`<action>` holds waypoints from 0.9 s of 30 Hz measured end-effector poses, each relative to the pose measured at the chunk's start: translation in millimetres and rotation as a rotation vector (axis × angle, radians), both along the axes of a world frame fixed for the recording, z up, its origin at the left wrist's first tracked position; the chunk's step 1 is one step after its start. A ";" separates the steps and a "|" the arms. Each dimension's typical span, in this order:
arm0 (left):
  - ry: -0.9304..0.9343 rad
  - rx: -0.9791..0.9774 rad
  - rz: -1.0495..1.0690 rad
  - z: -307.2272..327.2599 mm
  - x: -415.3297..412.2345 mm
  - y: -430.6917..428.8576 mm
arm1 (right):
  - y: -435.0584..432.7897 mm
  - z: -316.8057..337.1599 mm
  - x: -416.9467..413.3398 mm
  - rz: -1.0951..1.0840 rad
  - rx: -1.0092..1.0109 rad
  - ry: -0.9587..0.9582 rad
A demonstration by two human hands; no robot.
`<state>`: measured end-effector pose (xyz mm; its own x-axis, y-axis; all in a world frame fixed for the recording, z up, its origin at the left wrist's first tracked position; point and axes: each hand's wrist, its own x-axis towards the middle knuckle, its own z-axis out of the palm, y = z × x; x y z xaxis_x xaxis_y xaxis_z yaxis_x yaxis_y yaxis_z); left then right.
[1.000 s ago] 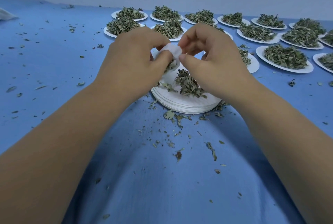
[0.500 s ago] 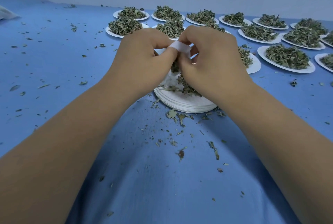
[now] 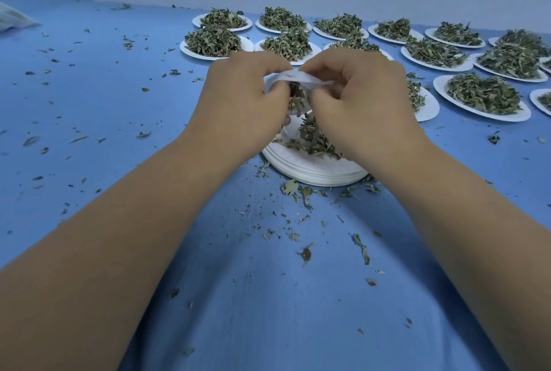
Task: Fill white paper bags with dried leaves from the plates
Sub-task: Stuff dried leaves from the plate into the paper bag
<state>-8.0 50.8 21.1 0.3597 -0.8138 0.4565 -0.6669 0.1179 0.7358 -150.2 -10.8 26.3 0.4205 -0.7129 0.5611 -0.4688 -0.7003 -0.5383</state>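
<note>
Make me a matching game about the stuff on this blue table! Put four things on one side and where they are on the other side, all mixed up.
Things:
1. white paper bag
2. stack of plates
3. loose leaf bits
4. heaped plates

Places:
A. in rows at the back of the blue cloth
B. scattered all over the cloth
C. pinched between the left hand and the right hand
D. right under both hands

Pairs: 1-C, 2-D, 3-B, 4-A
</note>
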 end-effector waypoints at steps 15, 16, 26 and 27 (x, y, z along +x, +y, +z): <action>-0.032 0.025 0.067 -0.9 5.6 -2.6 | -0.8 0.4 -4.0 0.152 0.180 -0.031; -0.031 0.029 0.073 -1.1 6.2 -3.3 | -0.8 0.1 -3.8 0.143 0.183 -0.040; 0.224 0.118 -0.138 4.7 9.1 1.5 | -6.7 -2.0 -8.2 0.034 0.158 -0.031; 0.211 0.110 -0.137 4.0 9.7 1.9 | -6.3 -1.7 -8.3 0.036 0.154 -0.027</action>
